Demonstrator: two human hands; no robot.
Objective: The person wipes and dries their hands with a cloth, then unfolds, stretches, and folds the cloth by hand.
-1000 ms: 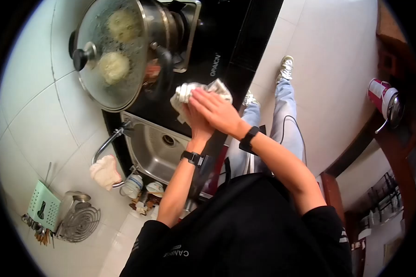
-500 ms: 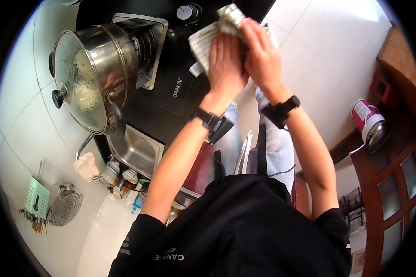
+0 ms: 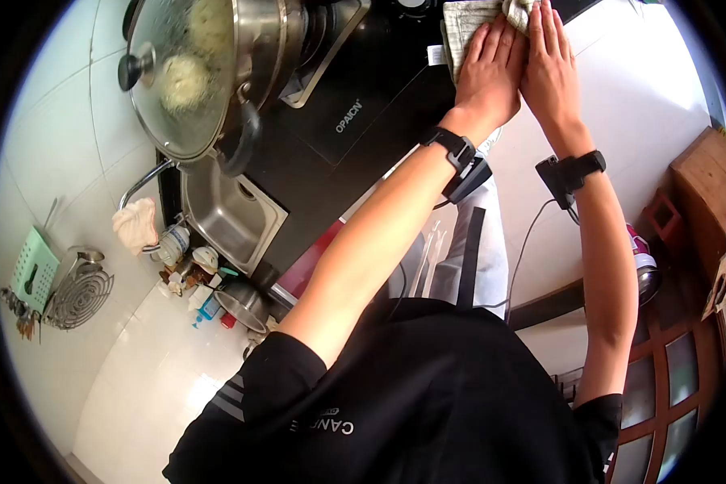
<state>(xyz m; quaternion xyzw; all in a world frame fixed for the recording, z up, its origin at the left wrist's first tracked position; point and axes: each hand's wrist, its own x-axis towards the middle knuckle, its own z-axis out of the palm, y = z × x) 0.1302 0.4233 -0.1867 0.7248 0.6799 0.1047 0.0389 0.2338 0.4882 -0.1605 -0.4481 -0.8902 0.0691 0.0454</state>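
Note:
A pale striped cloth (image 3: 466, 31) lies on the black stove top (image 3: 331, 121) near its front edge, at the top of the view. My left hand (image 3: 492, 73) rests flat on the cloth with its fingers stretched out. Beside it, my right hand (image 3: 550, 73) touches the bunched part of the cloth with extended fingers. A small white tag sticks out at the cloth's left side. Just above the cloth is a stove knob (image 3: 414, 6), partly cut off by the frame.
A steel pot (image 3: 258, 48) with a glass lid (image 3: 181, 121) stands on the burner at the upper left, pale round items beneath the lid. Below it are a sink (image 3: 226, 210) and a tap (image 3: 141, 189) with a cloth hung on it. A green rack (image 3: 36, 270) hangs on the tiled wall.
Both hands have moved with the cloth to the right and up in the view, along the stove top. The camera view has shifted too.

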